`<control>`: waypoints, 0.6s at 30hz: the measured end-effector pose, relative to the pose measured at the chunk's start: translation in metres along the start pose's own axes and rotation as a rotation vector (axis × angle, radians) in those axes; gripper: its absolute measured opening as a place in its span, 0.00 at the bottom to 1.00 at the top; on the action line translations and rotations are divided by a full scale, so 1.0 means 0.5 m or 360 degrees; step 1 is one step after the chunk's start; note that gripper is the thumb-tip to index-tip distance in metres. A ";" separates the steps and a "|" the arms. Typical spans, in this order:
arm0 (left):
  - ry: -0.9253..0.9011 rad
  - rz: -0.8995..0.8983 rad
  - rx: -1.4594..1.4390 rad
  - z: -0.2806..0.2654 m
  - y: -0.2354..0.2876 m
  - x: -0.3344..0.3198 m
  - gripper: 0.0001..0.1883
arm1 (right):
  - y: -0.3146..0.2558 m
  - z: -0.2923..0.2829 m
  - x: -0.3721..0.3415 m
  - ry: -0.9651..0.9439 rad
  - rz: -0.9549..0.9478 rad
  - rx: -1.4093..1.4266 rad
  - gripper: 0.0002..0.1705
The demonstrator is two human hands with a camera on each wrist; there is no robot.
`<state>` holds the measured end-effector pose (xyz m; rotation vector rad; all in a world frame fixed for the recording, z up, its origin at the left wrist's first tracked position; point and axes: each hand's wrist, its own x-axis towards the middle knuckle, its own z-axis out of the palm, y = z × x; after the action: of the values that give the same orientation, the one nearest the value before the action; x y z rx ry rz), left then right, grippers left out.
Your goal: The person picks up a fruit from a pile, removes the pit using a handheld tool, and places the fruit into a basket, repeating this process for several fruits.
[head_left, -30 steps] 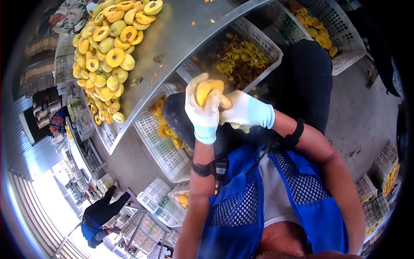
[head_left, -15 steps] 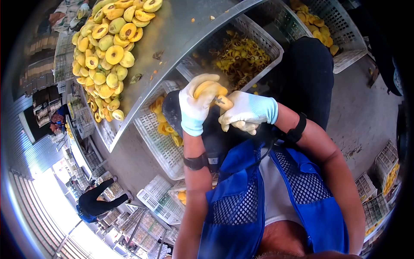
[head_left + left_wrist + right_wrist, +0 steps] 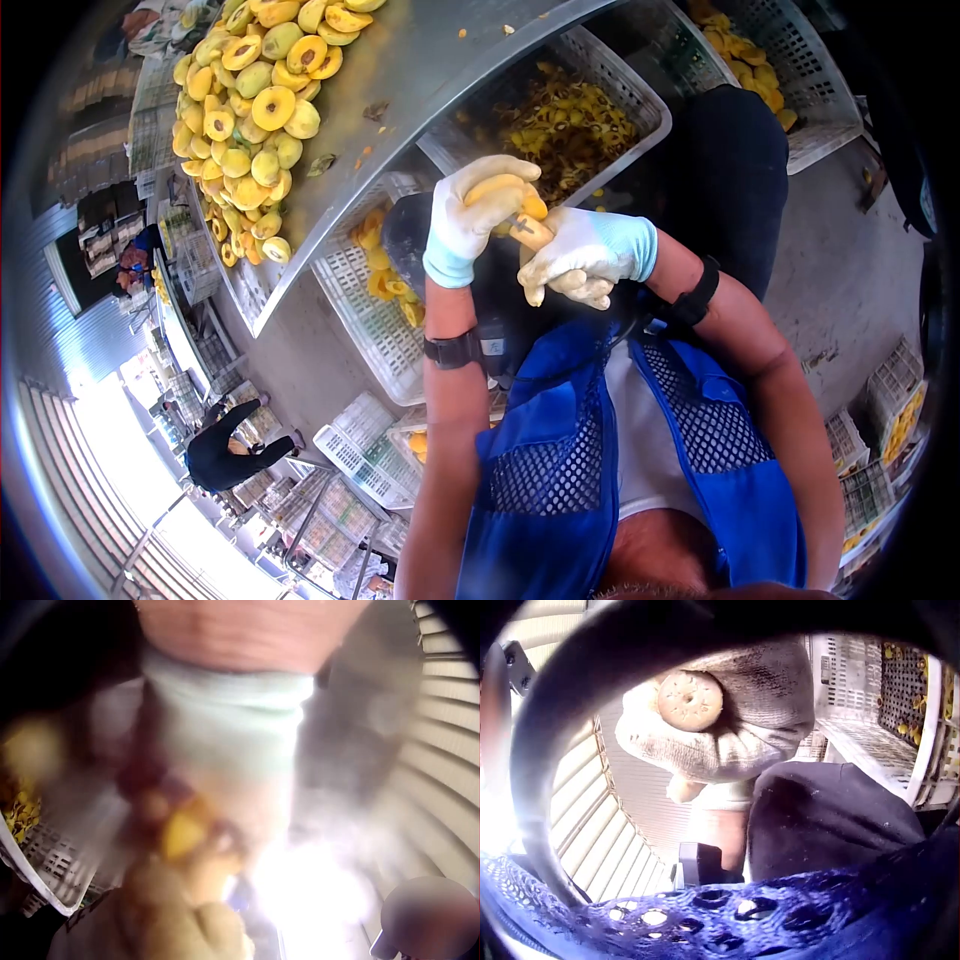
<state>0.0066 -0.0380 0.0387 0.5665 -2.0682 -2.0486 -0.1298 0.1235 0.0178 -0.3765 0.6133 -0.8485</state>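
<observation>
My gloved left hand [image 3: 455, 232] curls its fingers round a yellow peach piece [image 3: 497, 187] in the head view. My gloved right hand [image 3: 595, 250] grips a tool by its pale wooden handle [image 3: 531, 232], whose marked end sticks out of the fist toward the left hand. The right wrist view shows the handle's round end [image 3: 691, 700] with a small hole at its centre. The tool's working end is hidden. In the blurred left wrist view, yellow fruit [image 3: 185, 832] shows between the two gloves. Both hands meet above my lap.
A metal table [image 3: 400, 75] bears a heap of halved peaches [image 3: 255, 120]. Below its edge stand a crate of peelings [image 3: 650, 125] and another crate [image 3: 375, 345] with peach pieces. A third crate [image 3: 825, 140] of fruit is at the upper right. Someone bends over [image 3: 225, 450] in the background.
My left hand has turned and its fingers now reach over the fruit, showing the handle's end. Both hands have shifted slightly right. The background person has bent further down.
</observation>
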 end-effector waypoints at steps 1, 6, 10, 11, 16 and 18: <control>0.0059 0.0050 -0.0203 0.007 -0.020 0.001 0.18 | 0.003 -0.003 0.006 -0.0056 -0.0025 0.0077 0.15; 0.0357 0.0370 -0.1063 0.068 -0.086 -0.002 0.37 | -0.006 0.014 0.006 -0.0194 -0.0182 0.0081 0.17; 0.0962 0.0212 -0.0881 -0.027 -0.034 -0.055 0.34 | -0.031 0.017 -0.015 -0.0072 -0.0359 0.0110 0.17; 0.0996 0.0270 -0.0550 -0.080 -0.033 -0.090 0.34 | -0.032 0.015 -0.013 -0.0008 -0.0409 0.0129 0.18; 0.1397 -0.0384 0.1442 -0.230 0.049 -0.210 0.25 | -0.033 0.018 0.002 0.0424 -0.0409 0.0020 0.19; 0.1209 -0.0727 0.1758 -0.278 0.044 -0.245 0.26 | -0.039 0.020 0.007 0.0568 -0.0328 -0.0063 0.17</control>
<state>0.1686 -0.1196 0.0826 1.7315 -2.4285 -0.3683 -0.1330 0.1095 0.0345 -0.3297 0.9342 -1.1140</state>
